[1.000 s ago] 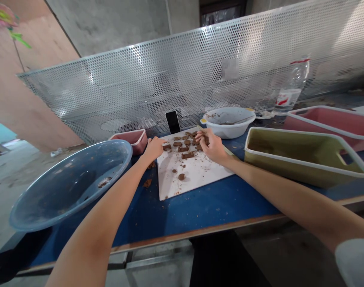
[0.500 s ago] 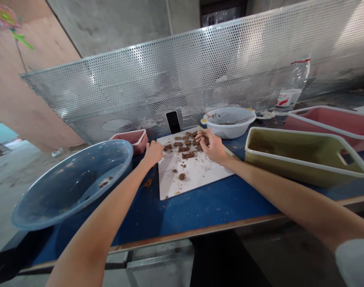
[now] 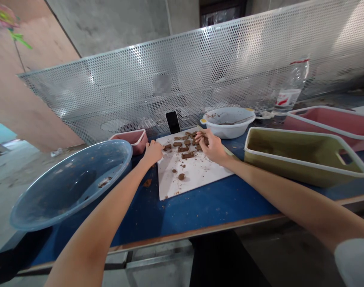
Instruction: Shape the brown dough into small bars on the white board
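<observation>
A white cutting board point(image 3: 196, 173) lies on the blue table point(image 3: 200, 207) with several brown rectangular pieces point(image 3: 183, 149) along its far half and crumbs nearer me. My left hand point(image 3: 153, 152) rests curled at the board's left edge, fingertips next to one brown piece. My right hand point(image 3: 210, 145) is closed in a pinch on a brown piece point(image 3: 200, 139) at the far right of the board.
A large blue basin point(image 3: 35, 207) sits at the left. A small pink tub point(image 3: 131, 139), a black phone point(image 3: 173, 122) and a white bowl point(image 3: 230, 128) stand behind the board. An olive tray point(image 3: 304, 165), a pink tray point(image 3: 334, 121) and a plastic bottle point(image 3: 289, 93) are at the right, before a perforated metal screen point(image 3: 140, 79).
Both hands stay nearly in place. The left hand has shifted slightly at the board's edge; the right fingers keep working the same piece.
</observation>
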The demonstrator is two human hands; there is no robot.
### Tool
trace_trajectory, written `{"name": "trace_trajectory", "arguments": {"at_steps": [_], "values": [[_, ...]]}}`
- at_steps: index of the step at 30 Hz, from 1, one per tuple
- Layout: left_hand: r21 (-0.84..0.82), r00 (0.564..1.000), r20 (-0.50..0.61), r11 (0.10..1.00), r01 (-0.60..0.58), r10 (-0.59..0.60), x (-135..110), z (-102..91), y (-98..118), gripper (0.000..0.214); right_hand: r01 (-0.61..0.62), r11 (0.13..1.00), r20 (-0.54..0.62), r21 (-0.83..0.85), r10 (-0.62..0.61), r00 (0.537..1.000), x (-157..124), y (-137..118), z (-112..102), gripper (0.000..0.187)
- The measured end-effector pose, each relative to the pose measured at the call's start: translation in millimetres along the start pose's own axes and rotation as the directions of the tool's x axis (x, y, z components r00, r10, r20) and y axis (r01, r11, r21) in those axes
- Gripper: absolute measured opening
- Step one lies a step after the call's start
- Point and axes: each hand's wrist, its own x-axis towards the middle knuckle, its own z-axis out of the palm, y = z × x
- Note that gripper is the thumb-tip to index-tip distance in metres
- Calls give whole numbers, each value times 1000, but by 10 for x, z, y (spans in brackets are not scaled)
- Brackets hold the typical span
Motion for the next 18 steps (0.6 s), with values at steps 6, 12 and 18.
{"name": "trace_trajectory", "arguments": {"at_steps": [6, 12, 18], "values": [[-56, 994, -93, 997, 50, -55, 39, -41, -18, 56, 4, 1000, -23, 4, -4, 1000, 6, -3, 1, 30], [-163, 974, -215, 986, 38, -73, -83, -178, 210, 52, -166, 951, -117, 261, 202, 972, 81, -30, -25, 47], [-328, 950, -311, 936, -128, 21, -389, -208, 784, 38, -247, 949, -286, 196, 296, 911, 171, 116, -153, 50]]}}
